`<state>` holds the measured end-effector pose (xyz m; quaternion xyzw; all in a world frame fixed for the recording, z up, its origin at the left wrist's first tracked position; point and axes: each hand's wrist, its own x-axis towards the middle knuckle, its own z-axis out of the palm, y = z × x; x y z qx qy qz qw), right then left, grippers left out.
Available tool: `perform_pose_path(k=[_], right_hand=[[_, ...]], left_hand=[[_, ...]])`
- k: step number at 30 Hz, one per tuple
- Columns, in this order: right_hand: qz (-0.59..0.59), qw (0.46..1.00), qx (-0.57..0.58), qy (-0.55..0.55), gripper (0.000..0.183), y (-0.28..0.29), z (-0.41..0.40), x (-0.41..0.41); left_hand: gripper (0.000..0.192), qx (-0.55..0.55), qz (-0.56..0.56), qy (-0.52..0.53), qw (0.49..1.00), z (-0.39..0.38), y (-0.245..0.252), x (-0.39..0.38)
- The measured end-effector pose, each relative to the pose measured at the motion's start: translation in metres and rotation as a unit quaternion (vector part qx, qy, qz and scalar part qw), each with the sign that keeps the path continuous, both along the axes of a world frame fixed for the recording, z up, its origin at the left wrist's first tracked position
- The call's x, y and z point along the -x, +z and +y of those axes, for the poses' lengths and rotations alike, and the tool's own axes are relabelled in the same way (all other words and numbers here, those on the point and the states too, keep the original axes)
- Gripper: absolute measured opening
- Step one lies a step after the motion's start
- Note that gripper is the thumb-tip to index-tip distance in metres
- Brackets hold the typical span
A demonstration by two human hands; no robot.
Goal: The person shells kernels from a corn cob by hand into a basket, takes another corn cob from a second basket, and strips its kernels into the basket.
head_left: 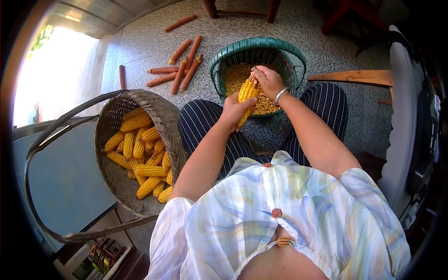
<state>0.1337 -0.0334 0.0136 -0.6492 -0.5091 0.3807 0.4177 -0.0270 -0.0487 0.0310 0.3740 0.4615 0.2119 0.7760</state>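
Note:
My left hand (235, 109) grips the lower part of a yellow corn cob (247, 91), which tilts up and to the right. At its top, where bare reddish cob shows, the fingers of my right hand (268, 81) close on the tip. A silver bangle (281, 95) circles the right wrist. Both hands are over a green handled basket (257, 42) that holds many loose corn kernels (232, 78). To the left leans a large woven basket (171, 115), its mouth towards me, with several full yellow cobs (151, 170) inside.
Several stripped reddish cobs (180, 75) lie on the speckled floor (140, 45) beyond the woven basket. The woven basket's long handle (31, 157) arches out to the left. Wooden stool legs (241, 13) stand at the back. A wooden bar (350, 77) and a grey panel (402, 122) are on the right.

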Motion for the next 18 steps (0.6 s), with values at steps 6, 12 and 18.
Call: perform_pose_path(k=[6,12,18], right_hand=[[-0.123,0.992,0.039,0.0,0.039,0.02,-0.006,0.013],[-0.095,0.995,-0.014,-0.024,0.042,0.008,0.008,0.001],[-0.021,0.999,0.026,-0.026,0.044,0.004,0.003,0.003]], left_hand=[[0.031,-0.167,0.167,-0.048,0.971,-0.002,-0.002,-0.001],[0.032,-0.078,0.021,-0.014,0.997,-0.004,0.004,-0.001],[0.033,-0.169,0.084,-0.006,0.982,-0.004,-0.004,-0.002]])
